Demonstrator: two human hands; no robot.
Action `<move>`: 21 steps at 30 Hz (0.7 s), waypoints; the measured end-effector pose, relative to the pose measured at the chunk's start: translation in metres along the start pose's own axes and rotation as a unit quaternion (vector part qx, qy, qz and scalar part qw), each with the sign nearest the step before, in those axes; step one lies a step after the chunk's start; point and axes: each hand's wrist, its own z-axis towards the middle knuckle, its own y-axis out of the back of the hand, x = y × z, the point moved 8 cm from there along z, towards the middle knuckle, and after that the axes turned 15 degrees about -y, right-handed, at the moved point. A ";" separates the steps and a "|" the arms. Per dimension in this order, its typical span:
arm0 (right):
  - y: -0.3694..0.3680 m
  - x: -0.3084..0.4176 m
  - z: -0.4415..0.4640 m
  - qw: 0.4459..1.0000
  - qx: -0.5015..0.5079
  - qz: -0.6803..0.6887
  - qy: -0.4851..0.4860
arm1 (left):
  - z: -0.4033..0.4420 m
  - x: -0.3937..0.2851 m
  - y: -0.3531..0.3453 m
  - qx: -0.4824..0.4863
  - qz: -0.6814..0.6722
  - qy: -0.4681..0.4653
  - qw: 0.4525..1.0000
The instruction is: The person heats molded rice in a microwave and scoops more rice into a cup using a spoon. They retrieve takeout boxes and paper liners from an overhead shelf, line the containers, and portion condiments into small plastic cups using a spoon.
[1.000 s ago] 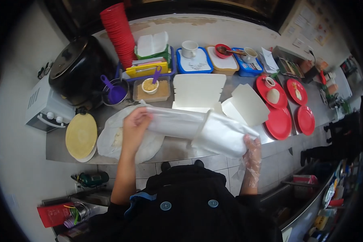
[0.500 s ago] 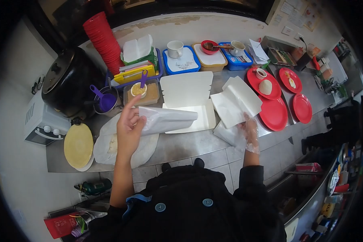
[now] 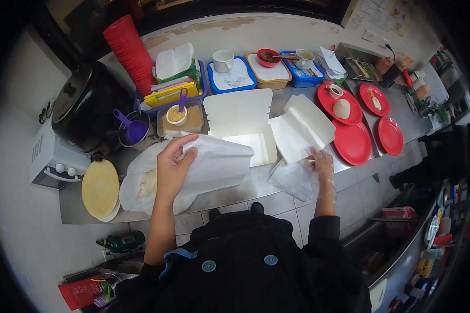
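My bare left hand [image 3: 173, 164] pinches one edge of a white paper sheet [image 3: 219, 159], which spreads to the right in front of an open white takeout box [image 3: 240, 112]. Clear plastic glove covers my right hand [image 3: 322, 164]. Its fingers close on a translucent whitish sheet [image 3: 292, 180] beside the counter's front edge, close against a second open box [image 3: 309, 125] lined with white paper. Under and left of my left forearm lies another sheet of white paper [image 3: 133, 180] with a pale, lumpy food [image 3: 148, 183] on it, partly hidden.
Red plates [image 3: 352, 143] stand at the right, one with a rice mound [image 3: 342, 108] and a sauce cup [image 3: 336, 91]. Lidded tubs [image 3: 232, 78] line the wall. A black cooker [image 3: 91, 109], purple ladle [image 3: 136, 130], crumb container [image 3: 193, 120] and yellow round [image 3: 100, 189] are left.
The paper in my left hand has opened from a narrow fold into a broader sheet reaching lower. My right hand has shifted slightly, and the translucent sheet under it hangs differently.
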 end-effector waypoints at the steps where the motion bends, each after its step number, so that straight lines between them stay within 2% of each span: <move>1: 0.000 -0.001 -0.004 1.000 -0.002 0.001 -0.001 | -0.001 0.000 0.000 -0.003 0.010 -0.006 1.000; 4: 0.008 -0.002 -0.009 0.999 -0.019 0.010 0.028 | -0.002 0.003 -0.005 0.000 0.017 0.005 1.000; 7: 0.017 -0.007 -0.008 0.997 -0.049 -0.047 0.027 | -0.003 0.004 -0.013 0.007 0.010 0.017 1.000; 8: 0.035 0.003 -0.020 0.971 -0.177 -0.113 0.115 | -0.002 0.003 -0.016 0.010 0.006 0.013 1.000; 9: 0.047 0.012 -0.039 0.916 -0.300 -0.177 0.199 | -0.002 0.004 -0.016 0.011 0.004 0.013 1.000; 10: 0.051 0.006 -0.044 0.915 -0.302 -0.177 0.199 | 0.000 0.002 -0.016 0.020 0.022 -0.007 1.000; 12: 0.026 0.014 -0.080 0.817 -0.242 -0.304 0.426 | 0.001 0.002 -0.018 0.030 0.039 -0.028 0.998; 13: 0.018 -0.002 -0.074 0.793 -0.212 -0.370 0.436 | 0.001 0.006 -0.018 0.027 0.041 -0.020 0.999; 14: 0.025 -0.014 -0.070 0.793 -0.213 -0.369 0.435 | 0.001 0.008 -0.018 0.024 0.043 -0.012 0.999; 16: 0.028 -0.037 -0.045 0.835 -0.122 -0.440 0.307 | 0.003 0.006 -0.016 0.024 0.056 -0.016 0.998; 17: 0.036 -0.035 -0.040 0.835 -0.120 -0.439 0.309 | 0.003 0.005 -0.013 0.023 0.069 -0.017 0.997; 19: 0.055 -0.052 -0.027 0.853 -0.024 -0.518 0.064 | 0.005 0.002 -0.007 0.020 0.081 -0.021 0.996; 20: 0.060 -0.033 -0.043 0.854 -0.023 -0.516 0.065 | 0.007 0.000 -0.005 0.019 0.091 -0.024 0.995; 21: 0.059 -0.011 -0.067 0.863 0.038 -0.498 0.074 | 0.008 -0.002 -0.005 0.021 0.092 -0.025 0.995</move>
